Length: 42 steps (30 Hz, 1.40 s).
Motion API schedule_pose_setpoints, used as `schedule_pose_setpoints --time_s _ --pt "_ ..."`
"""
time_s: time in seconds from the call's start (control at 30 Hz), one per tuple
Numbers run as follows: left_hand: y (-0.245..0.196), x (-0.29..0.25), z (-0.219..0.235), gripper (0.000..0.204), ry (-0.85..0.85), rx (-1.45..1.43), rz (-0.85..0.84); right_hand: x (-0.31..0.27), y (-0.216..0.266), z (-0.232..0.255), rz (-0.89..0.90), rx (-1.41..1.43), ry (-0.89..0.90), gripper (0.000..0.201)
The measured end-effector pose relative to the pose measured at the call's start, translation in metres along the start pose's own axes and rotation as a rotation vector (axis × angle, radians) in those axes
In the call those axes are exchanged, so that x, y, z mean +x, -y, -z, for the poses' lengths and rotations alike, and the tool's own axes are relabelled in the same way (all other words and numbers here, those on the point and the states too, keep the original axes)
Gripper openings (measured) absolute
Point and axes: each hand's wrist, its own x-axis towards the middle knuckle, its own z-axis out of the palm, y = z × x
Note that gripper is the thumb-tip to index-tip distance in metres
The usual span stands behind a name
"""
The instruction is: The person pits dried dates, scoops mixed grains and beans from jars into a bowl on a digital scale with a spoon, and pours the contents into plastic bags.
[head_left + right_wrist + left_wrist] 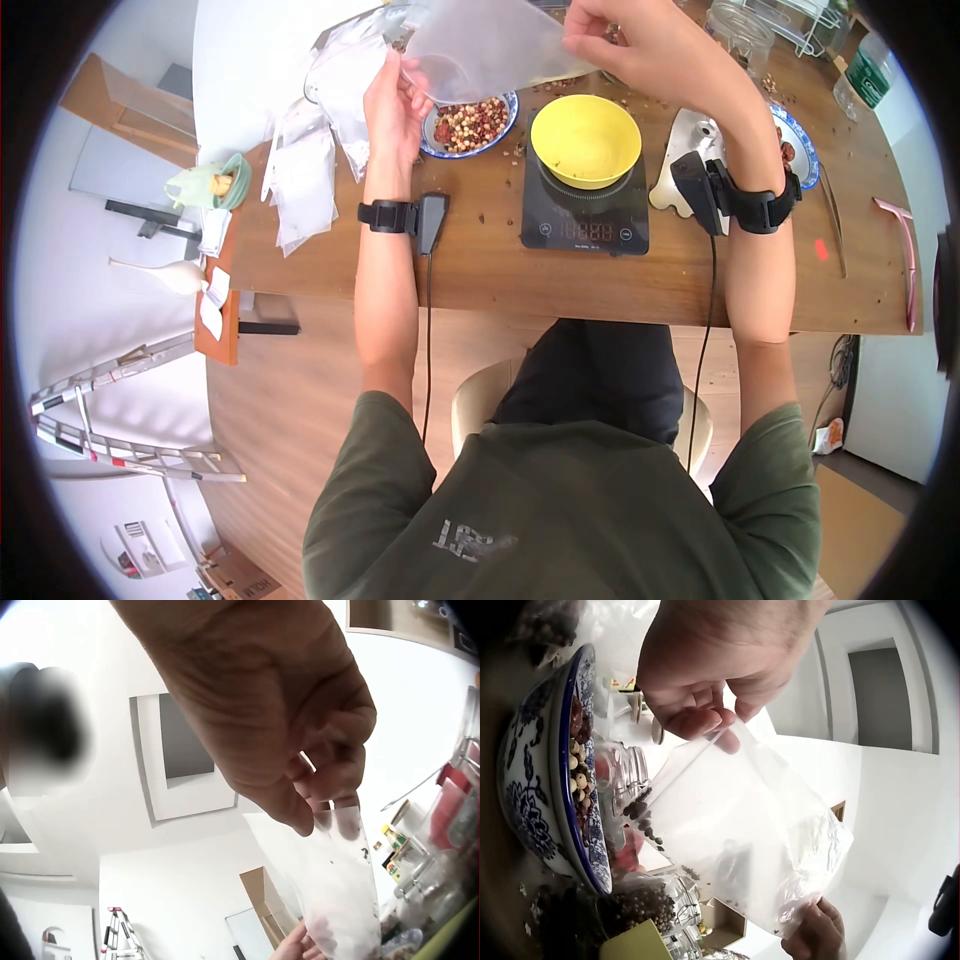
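Note:
A clear plastic bag (490, 45) is stretched between both hands above the back of the table. My left hand (397, 108) pinches one corner of it between thumb and fingers, and my right hand (645, 42) pinches another. Several small dark bits (643, 816) lie along one edge of the bag in the left wrist view. Below the left hand stands a blue-and-white bowl (536, 772) with mixed beans or nuts (472, 125) in it. Nearer the right hand, a yellow bowl (585, 140) sits on a black flat appliance (585, 232) with a digital display.
More clear bags (305, 180) lie at the left. To the right are a pale board (672, 178), a patterned plate (808, 165) with reddish pieces, a plastic bottle (865, 78) and a pink tool (908, 260). A glass jar (742, 35) stands behind; crumbs dot the table (480, 270).

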Motion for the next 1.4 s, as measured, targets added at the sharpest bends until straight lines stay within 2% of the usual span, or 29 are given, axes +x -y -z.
schedule_pose_setpoints --time_s 0.07,0.17,0.27,0.4,0.47,0.6,0.73,0.87,1.0,1.03,1.13,1.27,1.33,1.4 --pt "-0.002 -0.001 -0.002 0.030 -0.007 -0.038 -0.053 -0.001 0.004 0.009 -0.066 0.005 0.151 0.015" --pt "-0.011 -0.004 -0.006 0.029 -0.071 -0.054 -0.093 -0.006 -0.002 0.011 0.004 0.006 0.159 0.018" --pt "-0.013 -0.008 -0.005 0.023 -0.070 -0.055 -0.077 -0.008 -0.001 0.016 -0.050 -0.009 0.231 0.019" --pt "-0.015 -0.010 -0.006 0.027 -0.022 -0.030 -0.089 -0.010 -0.003 0.016 -0.028 -0.010 0.215 0.019" --pt "-0.016 -0.012 -0.008 0.027 -0.030 0.096 -0.034 -0.011 -0.003 0.016 0.009 0.017 0.255 0.019" --pt "-0.039 -0.015 -0.018 0.028 0.044 0.159 -0.080 -0.014 -0.003 0.024 0.006 0.028 0.235 0.019" --pt "-0.088 -0.021 -0.032 0.023 -0.004 0.479 -0.355 -0.021 -0.004 0.032 -0.034 0.018 0.223 0.019" --pt "-0.149 -0.032 -0.023 0.021 0.009 0.770 -0.638 -0.023 -0.005 0.039 -0.027 0.048 0.174 0.020" --pt "-0.190 -0.060 -0.031 0.025 -0.159 1.237 -0.686 -0.021 -0.002 0.042 -0.073 0.072 0.212 0.019" --pt "-0.199 -0.057 -0.022 0.027 -0.117 1.402 -0.768 -0.020 -0.003 0.042 -0.055 0.072 0.193 0.019" --pt "-0.210 -0.053 -0.002 0.027 -0.215 1.799 -0.752 -0.019 0.004 0.049 -0.041 0.072 0.189 0.019" --pt "-0.204 -0.030 0.039 0.029 -0.129 2.012 -0.659 -0.019 0.007 0.052 -0.043 0.049 0.195 0.019" --pt "-0.198 -0.018 0.058 0.032 -0.050 2.188 -0.409 -0.020 0.007 0.052 -0.041 0.025 0.201 0.020" --pt "-0.191 -0.007 0.078 0.032 -0.028 2.202 -0.376 -0.019 0.009 0.053 -0.036 0.002 0.208 0.020"
